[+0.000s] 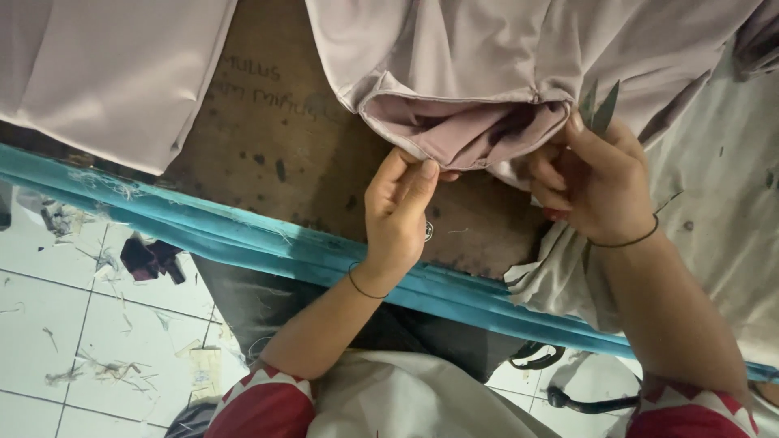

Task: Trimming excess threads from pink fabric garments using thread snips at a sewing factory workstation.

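Head view looks straight down on a pale mauve garment (454, 73) spread over a brown wooden worktop (276, 138) with a turquoise front edge (243, 239). The folded hem opening of the garment (466, 126) lies just beyond both hands, its long axis running left to right between them, so each hand meets one end of the same fold. The left hand (398, 215) has its grip pinched together on the lower lip of the fold near its left end, thumb and forefinger closed on the cloth. The right hand (588, 186) is clamped on the right end of the fold and also holds a small pair of thread snips (599, 105), whose dark blades point up and away from the person. The cloth looks smooth, thin and slightly shiny, gathered in soft creases around the opening, with a darker mauve inside. Below the worktop, white floor tiles (89, 324) carry loose thread scraps.
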